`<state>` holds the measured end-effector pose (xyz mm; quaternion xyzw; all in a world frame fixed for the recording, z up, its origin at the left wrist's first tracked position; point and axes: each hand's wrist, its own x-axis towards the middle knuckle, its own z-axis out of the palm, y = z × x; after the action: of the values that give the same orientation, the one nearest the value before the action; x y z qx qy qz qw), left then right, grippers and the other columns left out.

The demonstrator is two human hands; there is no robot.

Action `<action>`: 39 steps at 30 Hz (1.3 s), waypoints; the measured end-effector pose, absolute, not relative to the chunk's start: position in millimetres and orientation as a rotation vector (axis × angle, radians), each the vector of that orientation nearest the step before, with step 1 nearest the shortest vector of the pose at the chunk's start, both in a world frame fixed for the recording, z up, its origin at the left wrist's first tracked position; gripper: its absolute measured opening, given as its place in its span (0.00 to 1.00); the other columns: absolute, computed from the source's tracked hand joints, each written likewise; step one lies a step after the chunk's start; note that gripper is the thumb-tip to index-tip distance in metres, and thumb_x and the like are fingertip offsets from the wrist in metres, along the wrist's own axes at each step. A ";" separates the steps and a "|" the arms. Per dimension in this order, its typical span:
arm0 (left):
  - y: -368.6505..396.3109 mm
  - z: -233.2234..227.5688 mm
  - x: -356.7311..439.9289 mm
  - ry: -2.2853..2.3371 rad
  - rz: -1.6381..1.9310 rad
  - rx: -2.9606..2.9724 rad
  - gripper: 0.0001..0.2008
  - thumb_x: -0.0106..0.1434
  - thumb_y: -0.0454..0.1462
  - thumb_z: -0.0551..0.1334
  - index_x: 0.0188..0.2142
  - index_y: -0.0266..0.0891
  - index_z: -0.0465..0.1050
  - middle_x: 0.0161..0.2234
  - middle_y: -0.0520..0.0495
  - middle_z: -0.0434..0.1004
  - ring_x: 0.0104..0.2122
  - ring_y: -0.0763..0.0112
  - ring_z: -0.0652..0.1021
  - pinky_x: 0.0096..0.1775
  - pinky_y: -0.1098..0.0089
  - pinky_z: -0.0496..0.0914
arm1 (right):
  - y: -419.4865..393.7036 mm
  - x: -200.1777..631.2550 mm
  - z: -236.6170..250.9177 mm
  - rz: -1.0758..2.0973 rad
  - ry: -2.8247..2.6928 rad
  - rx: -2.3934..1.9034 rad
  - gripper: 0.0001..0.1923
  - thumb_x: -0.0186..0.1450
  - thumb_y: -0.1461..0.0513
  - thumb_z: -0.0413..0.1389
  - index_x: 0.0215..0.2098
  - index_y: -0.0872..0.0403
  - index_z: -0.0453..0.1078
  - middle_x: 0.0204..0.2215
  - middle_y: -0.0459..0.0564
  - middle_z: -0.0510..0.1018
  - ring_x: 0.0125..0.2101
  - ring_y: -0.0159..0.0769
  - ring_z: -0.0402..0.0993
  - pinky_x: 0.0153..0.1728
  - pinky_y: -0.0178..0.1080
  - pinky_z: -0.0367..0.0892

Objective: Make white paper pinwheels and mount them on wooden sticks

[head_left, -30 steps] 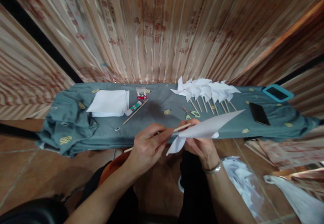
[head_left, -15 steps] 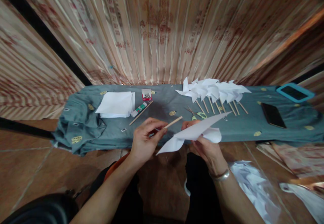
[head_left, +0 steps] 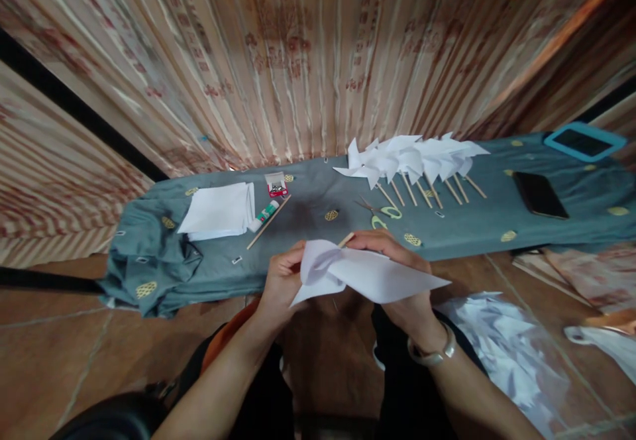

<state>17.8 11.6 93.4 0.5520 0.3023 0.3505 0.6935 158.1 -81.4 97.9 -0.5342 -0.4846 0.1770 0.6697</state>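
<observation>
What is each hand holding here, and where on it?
Both the left hand and right hand hold a folded white paper sheet near its centre; a thin wooden stick pokes out above, its grip hidden.

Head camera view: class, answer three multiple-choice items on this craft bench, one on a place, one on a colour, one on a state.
1. Where do the scissors lie?
A. on the floor
B. on the cloth below the finished pinwheels
C. on the paper stack

2. What colour is the case of the tablet?
A. red
B. yellow
C. blue

3. What is the state of the paper in hand?
A. held by the left hand and the right hand
B. lying flat on the bench
C. crumpled into a ball

Answers: 1 B, they lie just below the sticks; 2 C, a blue rim shows; 3 A, fingers grip it.
</observation>
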 end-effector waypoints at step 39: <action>15.2 35.4 36.4 0.839 0.861 1.023 0.11 0.37 0.34 0.75 0.23 0.36 0.79 0.22 0.51 0.77 0.22 0.74 0.72 0.25 0.74 0.66 | -44.7 169.8 46.4 0.986 -0.480 -1.151 0.14 0.48 0.57 0.69 0.31 0.54 0.78 0.28 0.47 0.83 0.29 0.36 0.77 0.36 0.39 0.72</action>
<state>36.4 15.2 35.4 0.4599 0.3774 0.3872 0.7043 169.8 -44.7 46.4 -0.5169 -0.2155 0.4426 0.7003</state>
